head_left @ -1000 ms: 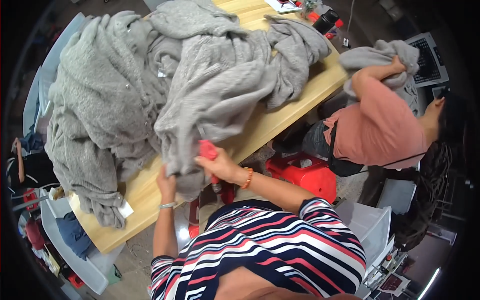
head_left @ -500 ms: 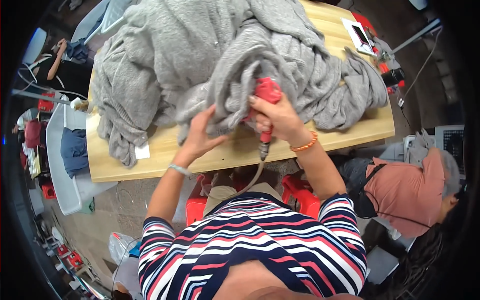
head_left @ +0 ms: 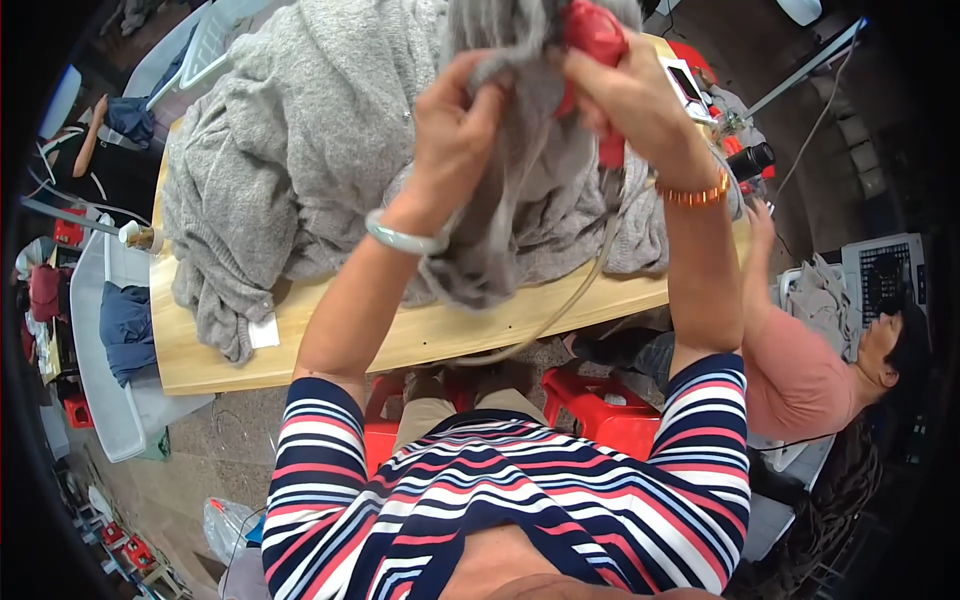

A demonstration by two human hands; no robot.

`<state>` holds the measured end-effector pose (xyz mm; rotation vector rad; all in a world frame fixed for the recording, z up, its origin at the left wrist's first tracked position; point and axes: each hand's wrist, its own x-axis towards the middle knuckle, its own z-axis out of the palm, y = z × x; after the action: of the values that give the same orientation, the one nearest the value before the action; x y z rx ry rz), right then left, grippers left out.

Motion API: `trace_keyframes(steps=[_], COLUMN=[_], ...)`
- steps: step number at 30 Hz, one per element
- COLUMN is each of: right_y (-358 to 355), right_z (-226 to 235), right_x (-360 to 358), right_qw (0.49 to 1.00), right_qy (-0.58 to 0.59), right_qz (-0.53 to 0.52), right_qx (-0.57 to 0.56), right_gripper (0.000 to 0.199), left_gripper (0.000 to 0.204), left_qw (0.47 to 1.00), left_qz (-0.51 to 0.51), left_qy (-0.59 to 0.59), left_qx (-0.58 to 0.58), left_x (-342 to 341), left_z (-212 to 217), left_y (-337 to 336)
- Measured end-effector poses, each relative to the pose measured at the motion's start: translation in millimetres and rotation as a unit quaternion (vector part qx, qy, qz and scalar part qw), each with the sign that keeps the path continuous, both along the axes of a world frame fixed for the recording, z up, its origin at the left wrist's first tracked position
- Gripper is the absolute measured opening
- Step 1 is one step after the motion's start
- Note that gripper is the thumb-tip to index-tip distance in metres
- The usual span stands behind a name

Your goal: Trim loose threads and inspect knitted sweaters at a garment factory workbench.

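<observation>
My left hand (head_left: 452,140) is raised and closed, pinching a grey knit garment (head_left: 490,230) that hangs down blurred by motion. My right hand (head_left: 645,110) is wrapped round a red air tool (head_left: 598,38), its handle pointing down. From the handle a pale hose (head_left: 590,275) curves over the table's near edge toward my body. The tool's head is close against the lifted cloth, and its tip is hidden. Behind and to the left lies a big heap of grey knitwear (head_left: 330,130).
The wooden table (head_left: 430,342) carries a white tag (head_left: 263,331), a phone (head_left: 684,80) and a black bottle (head_left: 750,162). A person in a pink top (head_left: 800,380) sits close on the right, near red stools (head_left: 605,415). White bins (head_left: 90,380) stand left.
Both hands have risen away from my body, lifting the garment and the red tool. My left hand has closed on the cloth. The person at right has turned and reaches toward the table.
</observation>
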<state>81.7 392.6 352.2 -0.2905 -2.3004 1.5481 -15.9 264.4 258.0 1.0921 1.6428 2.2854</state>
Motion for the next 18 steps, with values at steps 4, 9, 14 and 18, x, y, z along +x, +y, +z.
trace_keyframes(steps=[4,9,14,18], right_y=[74,42,2,-20], right_z=[-76,-198,-239,-209], right_x=[-34,42,104,114], right_qw=[0.947,0.94,0.939,0.916], right_qy=[-0.165,-0.339,-0.27,-0.312], right_qz=[-0.157,-0.039,-0.088,-0.133], right_qx=[0.225,-0.001,0.193,0.214], right_gripper=[0.02,0.014,0.037,0.033], left_gripper=[0.017,0.031,0.032,0.03], left_qw=[0.969,0.872,0.898,0.923], left_qz=[-0.066,-0.197,-0.195,-0.164], left_qy=[-0.233,-0.401,-0.314,-0.317], left_qx=[-0.048,-0.199,-0.238,-0.144], left_x=[-47,-29,-19,-33], left_z=[-51,-174,-165,-152], left_y=[-10,-85,-95,-70])
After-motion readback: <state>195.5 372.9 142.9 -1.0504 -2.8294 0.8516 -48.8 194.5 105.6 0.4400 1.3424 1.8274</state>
